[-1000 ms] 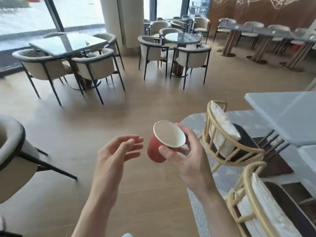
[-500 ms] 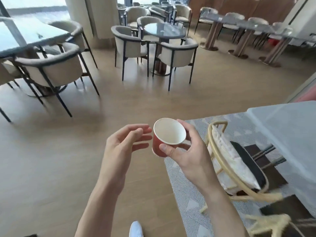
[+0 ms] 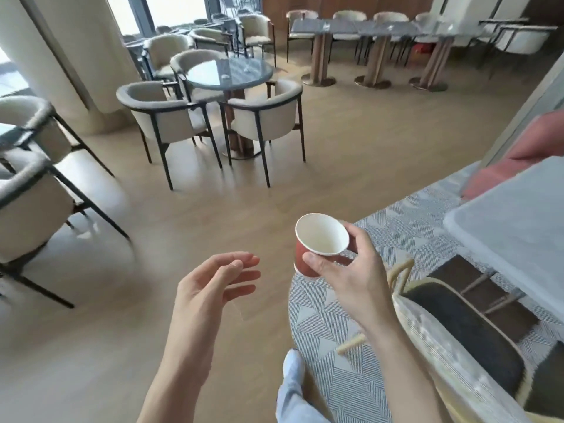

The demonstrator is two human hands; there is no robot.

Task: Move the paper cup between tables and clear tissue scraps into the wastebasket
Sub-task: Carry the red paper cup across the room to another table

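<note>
A red paper cup [image 3: 320, 244] with a white, empty inside is carried in the air over the wooden floor, tilted toward me. My right hand [image 3: 354, 279] grips it, thumb on the near rim and fingers round the far side. My left hand [image 3: 210, 288] hangs apart to the left of the cup, fingers relaxed, holding nothing. A round glass table [image 3: 229, 73] with small white scraps on its top stands ahead across the floor. No wastebasket shows.
Grey armchairs [image 3: 171, 117] ring the round table; more armchairs [image 3: 27, 196] stand at the left. A white table [image 3: 518, 233] and a rattan chair [image 3: 457, 325] on a patterned rug [image 3: 396, 239] are at the right. A long table row [image 3: 375, 29] lines the back wall.
The view has swung right and moved forward, bringing the round table nearer the centre. The cup has stayed in my right hand; my left hand has drifted further from it.
</note>
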